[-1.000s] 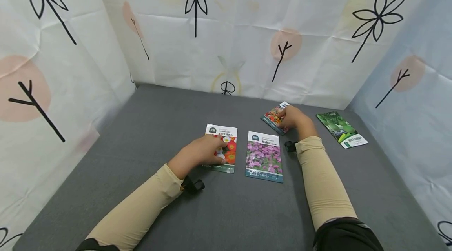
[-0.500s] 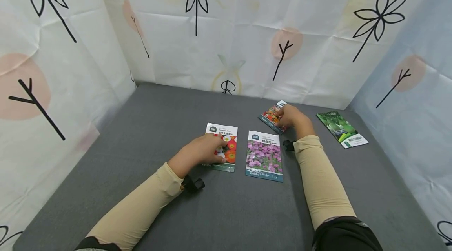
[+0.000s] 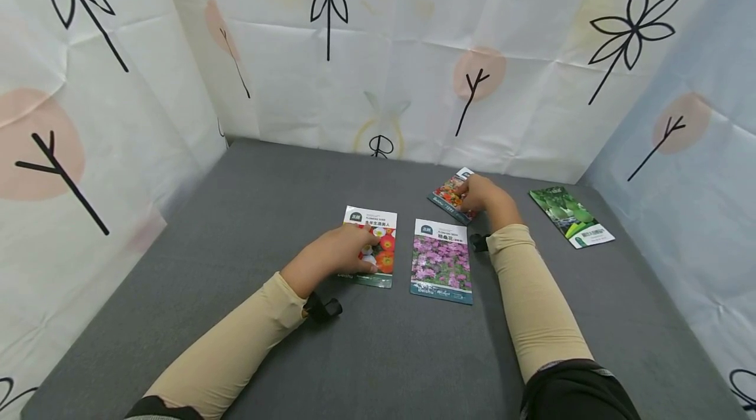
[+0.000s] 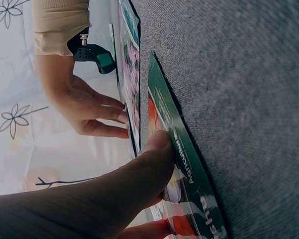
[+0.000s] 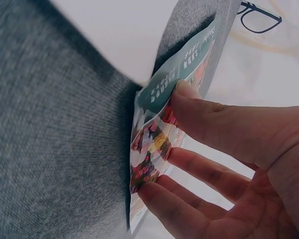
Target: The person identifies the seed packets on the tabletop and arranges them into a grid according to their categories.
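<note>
Left hand [image 3: 331, 254]: resting across the red packet [image 3: 386, 261], fingers loosely extended, thumb on the printed face.
Right hand [image 3: 485, 199]: touching the mixed packet [image 3: 446, 193], thumb and fingers spread over the face, only gently bent.
Red packet: near the centre of the frame, on the grey tabletop [image 3: 390, 354].
Mixed packet: slanted, right of upper centre.
Purple packet [image 3: 441, 261]: just right of the red packet.
Green packet [image 3: 571, 216]: slanted, at the right, apart from both hands.
</note>
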### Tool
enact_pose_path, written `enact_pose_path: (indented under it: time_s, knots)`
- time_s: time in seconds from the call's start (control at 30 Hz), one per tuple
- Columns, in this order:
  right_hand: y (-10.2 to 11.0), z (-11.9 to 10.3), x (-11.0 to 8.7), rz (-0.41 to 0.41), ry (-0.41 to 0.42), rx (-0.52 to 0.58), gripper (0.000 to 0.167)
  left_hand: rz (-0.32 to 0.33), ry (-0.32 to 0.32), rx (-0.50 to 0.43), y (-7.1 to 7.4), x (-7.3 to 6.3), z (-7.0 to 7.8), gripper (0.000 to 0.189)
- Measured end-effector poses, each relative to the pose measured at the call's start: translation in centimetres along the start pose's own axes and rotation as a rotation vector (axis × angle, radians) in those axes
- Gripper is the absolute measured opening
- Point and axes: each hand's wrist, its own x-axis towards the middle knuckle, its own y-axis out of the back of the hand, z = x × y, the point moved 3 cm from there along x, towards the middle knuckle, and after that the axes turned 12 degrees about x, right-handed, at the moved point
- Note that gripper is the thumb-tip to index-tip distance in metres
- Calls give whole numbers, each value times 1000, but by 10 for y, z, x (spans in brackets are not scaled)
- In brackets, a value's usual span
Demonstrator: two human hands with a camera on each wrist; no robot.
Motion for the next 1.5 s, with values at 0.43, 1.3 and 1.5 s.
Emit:
enact_pose_path:
  time_s: [0.43,1.3,1.5]
  knots:
    - [-5,-4,5,-33,48,23,50,-4,-5,11,-1,0,0,59]
    - [-12,-17,11,-23,132,-52,52,-6,-10,0,-1,0,-1,55]
    - [-14,-20,12,-38,146,-22,53,-14,-3,1,0,0,0,58]
